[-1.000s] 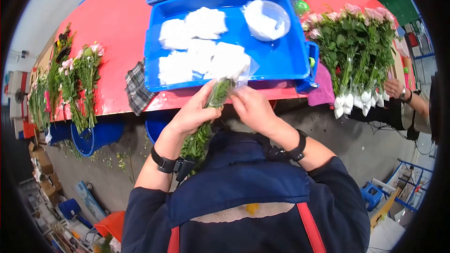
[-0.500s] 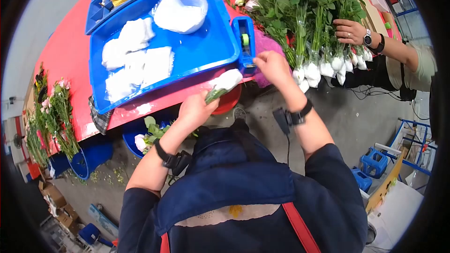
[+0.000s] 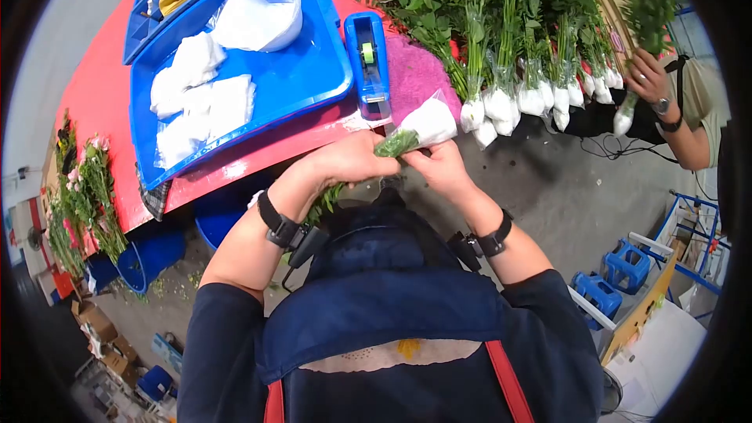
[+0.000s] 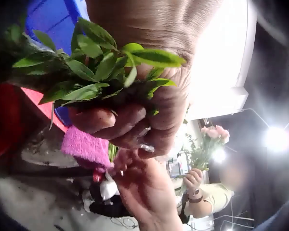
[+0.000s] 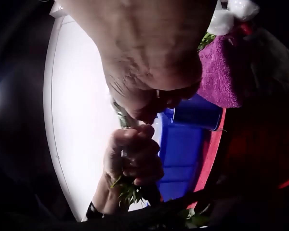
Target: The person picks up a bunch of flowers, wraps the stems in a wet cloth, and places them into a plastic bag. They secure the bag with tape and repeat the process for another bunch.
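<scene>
My left hand (image 3: pixel 352 158) grips a bunch of leafy flower stems (image 3: pixel 398 143), its fingers curled round them. In the left wrist view, green leaves (image 4: pixel 94 72) stick out of that fist. White wet-looking wrapping inside a clear plastic bag (image 3: pixel 432 121) covers the stem end, which points up and right. My right hand (image 3: pixel 442 171) pinches at the bag's neck, close beside the left hand; its fingertips are partly hidden. A blue tape dispenser (image 3: pixel 366 66) with a green roll stands just beyond the hands, next to a pink towel (image 3: pixel 419 78).
A blue tray (image 3: pixel 325 82) holds white pads (image 3: pixel 231 99) and a clear bowl (image 3: pixel 288 19). Several bagged flower bunches (image 3: pixel 501 31) lie at the right, stem ends over the table edge. Another person's hand (image 3: pixel 648 77) holds a bunch there. More flowers (image 3: pixel 98 196) lie left.
The view has turned rightward. My right hand left the bag, reached to the tape dispenser, then came back to the bunch. The other person has lifted a bunch from the table.
</scene>
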The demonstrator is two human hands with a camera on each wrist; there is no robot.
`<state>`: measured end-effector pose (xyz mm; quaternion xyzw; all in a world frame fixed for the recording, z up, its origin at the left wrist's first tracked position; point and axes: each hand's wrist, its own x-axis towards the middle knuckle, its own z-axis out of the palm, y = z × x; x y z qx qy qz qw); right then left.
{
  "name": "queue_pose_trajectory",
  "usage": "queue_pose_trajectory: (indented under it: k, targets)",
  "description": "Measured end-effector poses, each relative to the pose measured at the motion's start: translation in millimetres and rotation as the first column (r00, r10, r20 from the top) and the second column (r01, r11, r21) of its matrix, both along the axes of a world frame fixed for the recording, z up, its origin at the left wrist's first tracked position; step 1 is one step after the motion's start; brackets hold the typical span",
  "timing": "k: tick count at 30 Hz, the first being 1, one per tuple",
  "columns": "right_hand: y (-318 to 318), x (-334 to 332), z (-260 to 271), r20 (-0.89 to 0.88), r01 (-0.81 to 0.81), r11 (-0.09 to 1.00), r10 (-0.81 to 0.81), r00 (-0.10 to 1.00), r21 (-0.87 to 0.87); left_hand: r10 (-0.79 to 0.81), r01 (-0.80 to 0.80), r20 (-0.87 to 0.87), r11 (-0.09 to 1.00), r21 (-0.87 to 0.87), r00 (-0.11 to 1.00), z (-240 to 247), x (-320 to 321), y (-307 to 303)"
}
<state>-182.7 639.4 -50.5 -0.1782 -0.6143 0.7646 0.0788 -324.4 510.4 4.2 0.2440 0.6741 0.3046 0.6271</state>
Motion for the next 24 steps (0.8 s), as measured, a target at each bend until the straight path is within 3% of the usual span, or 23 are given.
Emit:
queue_pose_trajectory:
  k: [1,2,4,5,6,8,12,13,16,17,18,20,21,22,23,24]
  targets:
    - [-1,-3,-1,-0.124,0.011,1.000,-0.014,0.992,-0.023,0.040,-0.040,-0.019,0.999,-0.025,0.999,5,2,0]
    - [1,-7,0,-0.097,0.017,0.999,-0.012,0.995,0.050,0.080,-0.082,-0.040,0.995,-0.049,0.996,10,3,-1]
    - [7,-17,3,-0.043,0.024,0.980,-0.015,0.999,0.197,0.141,-0.117,-0.169,0.982,0.146,0.975,1,15,-11]
    - [11,-27,5,-0.131,0.070,0.917,-0.020,0.991,0.393,0.181,-0.125,-0.227,0.962,0.242,0.957,-2,20,-17]
    - [17,-41,8,-0.219,0.133,0.815,-0.008,0.976,0.565,0.102,-0.080,-0.204,0.990,0.114,0.974,8,24,-20]
    - [26,-65,11,-0.373,0.286,0.515,0.070,0.925,0.808,0.088,-0.065,-0.247,0.993,0.098,0.965,23,35,-24]
    - [25,-50,-5,-0.111,0.028,0.200,0.418,0.902,0.979,0.116,-0.081,-0.443,0.992,0.098,0.889,37,42,-33]
    - [20,-44,-16,-0.219,0.127,0.242,0.400,0.890,0.962,0.131,-0.091,-0.508,0.991,0.102,0.851,39,41,-34]
    - [14,-49,-39,-0.096,0.011,0.248,0.335,0.937,0.969,0.124,-0.139,-0.658,0.990,0.030,0.743,21,33,-36]
    - [11,-50,-34,-0.107,-0.063,0.519,0.290,0.951,0.852,0.125,-0.162,-0.708,0.987,0.014,0.695,16,29,-38]
    - [6,-56,-33,-0.149,0.028,0.381,0.293,0.944,0.924,0.200,-0.231,-0.683,0.972,0.047,0.702,27,24,-40]
    - [-7,-58,-33,-0.053,-0.290,0.471,0.589,0.806,0.833,0.289,-0.283,-0.764,0.948,0.145,0.577,17,11,-50]
    - [-23,-52,-17,-0.060,-0.403,0.631,0.582,0.811,0.663,0.220,-0.280,-0.842,0.956,0.086,0.493,10,3,-56]
    - [-38,-45,2,-0.017,-0.474,0.702,0.568,0.823,0.532,0.194,-0.309,-0.872,0.950,0.052,0.449,13,0,-62]
    - [-49,-49,32,0.034,-0.566,0.806,0.570,0.821,0.173,0.137,-0.297,-0.904,0.955,0.012,0.404,10,-1,-69]
    - [-56,-52,59,0.087,-0.560,0.801,0.586,0.805,-0.214,0.076,-0.285,-0.930,0.958,-0.032,0.359,4,0,-76]
